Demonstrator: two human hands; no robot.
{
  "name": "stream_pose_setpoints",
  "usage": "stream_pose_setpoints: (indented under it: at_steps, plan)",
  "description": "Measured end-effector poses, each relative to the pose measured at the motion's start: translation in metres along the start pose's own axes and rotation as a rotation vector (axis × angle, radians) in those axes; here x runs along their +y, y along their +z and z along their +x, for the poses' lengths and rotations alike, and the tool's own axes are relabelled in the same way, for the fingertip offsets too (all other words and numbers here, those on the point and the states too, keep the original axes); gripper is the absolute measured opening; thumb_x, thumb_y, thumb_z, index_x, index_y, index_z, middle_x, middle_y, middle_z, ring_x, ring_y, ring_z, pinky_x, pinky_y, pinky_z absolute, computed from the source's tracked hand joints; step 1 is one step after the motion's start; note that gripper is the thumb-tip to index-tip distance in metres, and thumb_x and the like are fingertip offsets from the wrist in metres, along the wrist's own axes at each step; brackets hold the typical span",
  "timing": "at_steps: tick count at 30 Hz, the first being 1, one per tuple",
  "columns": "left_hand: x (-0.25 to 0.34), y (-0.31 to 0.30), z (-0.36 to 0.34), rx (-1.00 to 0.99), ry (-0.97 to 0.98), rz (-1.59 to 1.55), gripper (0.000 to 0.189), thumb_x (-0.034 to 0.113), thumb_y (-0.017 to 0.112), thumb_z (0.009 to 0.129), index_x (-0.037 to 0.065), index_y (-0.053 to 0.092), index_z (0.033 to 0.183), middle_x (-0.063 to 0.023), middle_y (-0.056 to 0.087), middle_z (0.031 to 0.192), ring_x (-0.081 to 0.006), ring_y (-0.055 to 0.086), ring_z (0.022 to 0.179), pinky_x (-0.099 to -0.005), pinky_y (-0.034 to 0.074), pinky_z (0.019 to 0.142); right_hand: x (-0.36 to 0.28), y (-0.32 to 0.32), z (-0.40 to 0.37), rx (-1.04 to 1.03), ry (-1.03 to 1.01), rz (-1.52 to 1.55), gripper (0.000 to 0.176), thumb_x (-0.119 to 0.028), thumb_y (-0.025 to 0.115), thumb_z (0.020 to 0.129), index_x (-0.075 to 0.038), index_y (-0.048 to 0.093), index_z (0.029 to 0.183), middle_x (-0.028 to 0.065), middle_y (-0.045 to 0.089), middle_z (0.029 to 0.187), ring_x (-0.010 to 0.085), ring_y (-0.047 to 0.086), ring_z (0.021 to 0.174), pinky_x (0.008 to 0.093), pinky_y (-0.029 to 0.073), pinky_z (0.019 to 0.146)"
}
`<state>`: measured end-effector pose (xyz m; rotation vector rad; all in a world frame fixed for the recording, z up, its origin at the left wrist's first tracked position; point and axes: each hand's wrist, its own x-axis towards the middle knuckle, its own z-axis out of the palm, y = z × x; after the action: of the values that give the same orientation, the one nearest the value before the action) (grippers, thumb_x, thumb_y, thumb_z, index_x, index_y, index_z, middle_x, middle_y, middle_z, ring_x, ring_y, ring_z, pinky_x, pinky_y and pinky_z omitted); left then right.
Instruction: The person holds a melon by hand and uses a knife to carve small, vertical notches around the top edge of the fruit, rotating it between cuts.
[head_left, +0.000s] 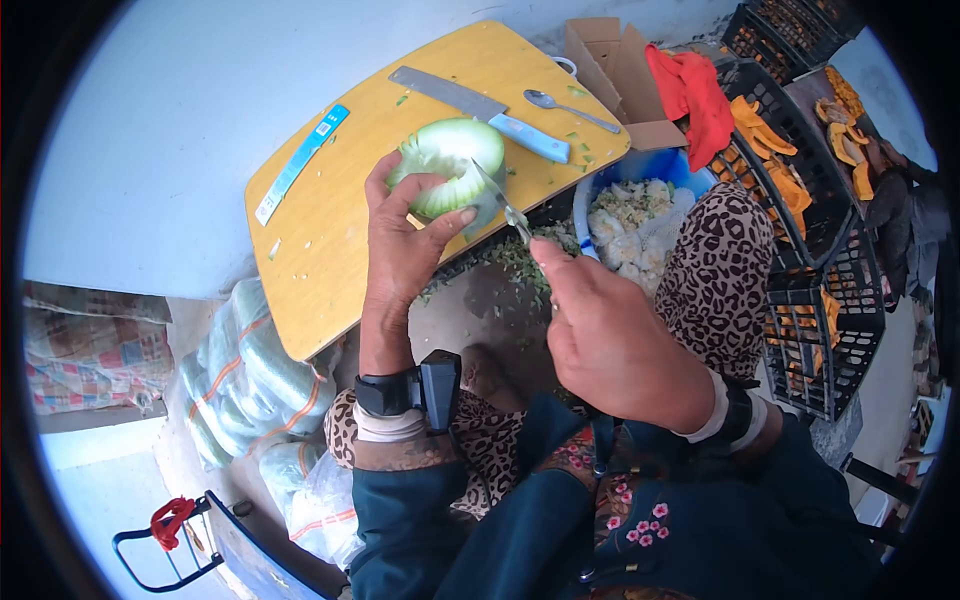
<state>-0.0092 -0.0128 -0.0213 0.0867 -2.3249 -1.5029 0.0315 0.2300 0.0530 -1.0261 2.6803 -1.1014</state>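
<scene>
Step in hand: judged to be paring or scraping the cut gourd piece [450,165] with a small blade [503,205]; green trimmings lie scattered below.
Left hand [405,245]: wrapped around the gourd piece from beneath, thumb across its lower right edge, fingers on its left flank.
Right hand [610,340]: closed on the handle of the small blade, whose tip touches the right side of the gourd piece.
Position of gourd piece: held aloft in the left hand over the near edge of the yellow board [320,240], up and to the left of the right hand, with only the blade bridging the two.
Next move, requirement: judged to need a firm left grip, a slight turn of the piece to offer fresh skin, and the blade worked clear of the left thumb, which lies just beside the tip.
Nearby items: cleaver [470,102] and spoon [565,105] lie on the board beyond the gourd; a blue basin [660,165] of pale scraps stands to the right.
</scene>
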Motion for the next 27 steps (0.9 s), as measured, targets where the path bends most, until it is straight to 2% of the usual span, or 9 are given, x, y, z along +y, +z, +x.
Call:
stream_pose_setpoints:
  at_steps: [6,12,14,17,23,27]
  plan:
    - [-0.003,0.0,0.002,0.002,-0.002,0.005,0.043,0.012,0.091,0.066,0.01,0.071,0.104,-0.0146,0.037,0.143,-0.0314,0.047,0.129,-0.0415,0.044,0.106,-0.011,0.004,0.022,-0.072,0.01,-0.124,0.056,0.0,0.059,0.082,0.015,0.042,0.133,0.0267,0.058,0.094,0.0434,0.062,0.079,0.0479,0.052,0.07]
    - [0.017,0.008,-0.004,0.003,0.079,0.193,0.041,0.009,0.091,0.063,0.008,0.07,0.099,-0.0153,0.038,0.143,-0.0336,0.047,0.129,-0.0415,0.044,0.106,0.005,0.017,0.057,-0.064,0.059,-0.113,0.056,0.001,0.059,0.081,0.017,0.041,0.132,0.0295,0.06,0.093,0.0456,0.062,0.085,0.0502,0.051,0.073]
    - [0.013,0.007,-0.004,-0.003,0.039,0.13,0.041,0.009,0.091,0.063,0.007,0.071,0.099,-0.015,0.038,0.144,-0.0338,0.046,0.131,-0.0415,0.043,0.107,0.016,0.019,0.052,-0.025,0.004,-0.047,0.056,0.001,0.059,0.081,0.016,0.041,0.132,0.0298,0.06,0.094,0.0464,0.062,0.086,0.051,0.051,0.073]
    - [0.018,0.007,-0.004,-0.003,0.051,0.148,0.041,0.009,0.091,0.063,0.007,0.07,0.099,-0.0152,0.039,0.144,-0.0334,0.047,0.131,-0.0415,0.044,0.107,0.012,0.016,0.038,-0.057,0.029,-0.06,0.058,0.002,0.058,0.082,0.014,0.039,0.135,0.0297,0.059,0.097,0.0469,0.061,0.088,0.0516,0.051,0.074]
    - [-0.002,0.003,0.002,0.033,-0.013,0.032,0.04,0.007,0.09,0.064,0.007,0.071,0.099,-0.0151,0.04,0.144,-0.0325,0.049,0.129,-0.0405,0.045,0.106,0.013,0.018,-0.013,-0.135,0.045,-0.097,0.065,0.004,0.057,0.082,0.008,0.036,0.142,0.0277,0.057,0.102,0.0461,0.061,0.087,0.0504,0.051,0.073]
    - [-0.001,0.001,0.001,0.002,-0.01,0.028,0.041,0.005,0.09,0.063,0.008,0.071,0.099,-0.0144,0.039,0.144,-0.0309,0.049,0.129,-0.0402,0.045,0.107,0.021,0.011,-0.025,-0.14,0.012,0.005,0.065,0.005,0.056,0.082,0.008,0.037,0.143,0.0261,0.058,0.103,0.0442,0.061,0.085,0.0482,0.051,0.073]
